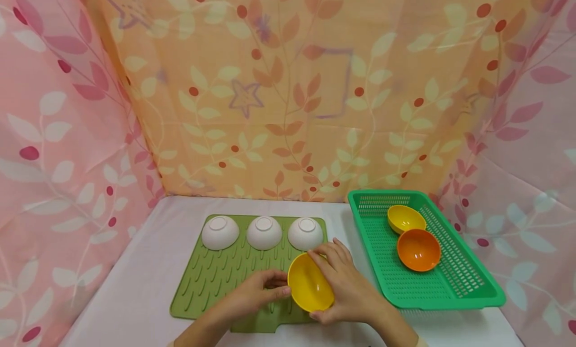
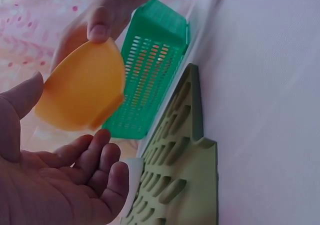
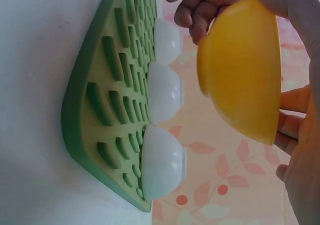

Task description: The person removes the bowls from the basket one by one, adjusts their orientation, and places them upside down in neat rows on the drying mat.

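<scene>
A yellow bowl (image 1: 310, 283) is held above the front right part of a green drying mat (image 1: 216, 282), tilted with its hollow toward the head camera. My right hand (image 1: 348, 287) grips it by the rim, thumb on the near side and fingers on the far side. At the bowl's left, my left hand (image 1: 258, 292) has its thumb at the rim. The left wrist view shows that hand's fingers (image 2: 107, 155) loosely bent beside the bowl's base, not wrapped round it. Three white bowls (image 1: 220, 233) (image 1: 264, 233) (image 1: 305, 233) stand upside down along the mat's back edge.
To the right stands a green perforated basket (image 1: 373, 257). Inside it, an orange bowl (image 1: 418, 250) rests against another yellow bowl (image 1: 405, 218). A white cloth (image 1: 135, 287) covers the table, and patterned curtains (image 1: 288, 87) close off the back and both sides.
</scene>
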{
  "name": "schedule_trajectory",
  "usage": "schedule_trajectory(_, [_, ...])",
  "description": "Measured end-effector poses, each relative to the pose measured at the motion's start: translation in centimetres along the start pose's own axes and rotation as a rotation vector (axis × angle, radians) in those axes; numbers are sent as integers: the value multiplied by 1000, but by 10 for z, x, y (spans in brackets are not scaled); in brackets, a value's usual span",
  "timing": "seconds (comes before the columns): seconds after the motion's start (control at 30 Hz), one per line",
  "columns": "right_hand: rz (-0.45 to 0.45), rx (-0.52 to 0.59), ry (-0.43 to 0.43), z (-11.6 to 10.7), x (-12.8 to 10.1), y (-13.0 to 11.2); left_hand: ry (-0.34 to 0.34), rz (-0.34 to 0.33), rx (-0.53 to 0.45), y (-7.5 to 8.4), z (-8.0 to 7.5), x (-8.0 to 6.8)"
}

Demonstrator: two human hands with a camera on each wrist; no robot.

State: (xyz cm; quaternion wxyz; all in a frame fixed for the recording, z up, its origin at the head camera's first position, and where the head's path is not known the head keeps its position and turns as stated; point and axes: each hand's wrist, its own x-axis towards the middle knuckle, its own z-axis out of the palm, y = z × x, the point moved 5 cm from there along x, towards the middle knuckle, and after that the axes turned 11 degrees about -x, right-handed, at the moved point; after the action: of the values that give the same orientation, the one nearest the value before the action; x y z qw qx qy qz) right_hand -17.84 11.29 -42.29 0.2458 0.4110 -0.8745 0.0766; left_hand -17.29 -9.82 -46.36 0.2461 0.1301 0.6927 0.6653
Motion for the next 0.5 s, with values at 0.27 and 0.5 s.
schedule_trajectory(0.27, [-30,3,118,-1,2,-4,-16,-25,-159,-6,2,2])
schedule_trajectory(0.5, [-28,-17,173,-2,2,-7,75,-11,-231,-4,0,4])
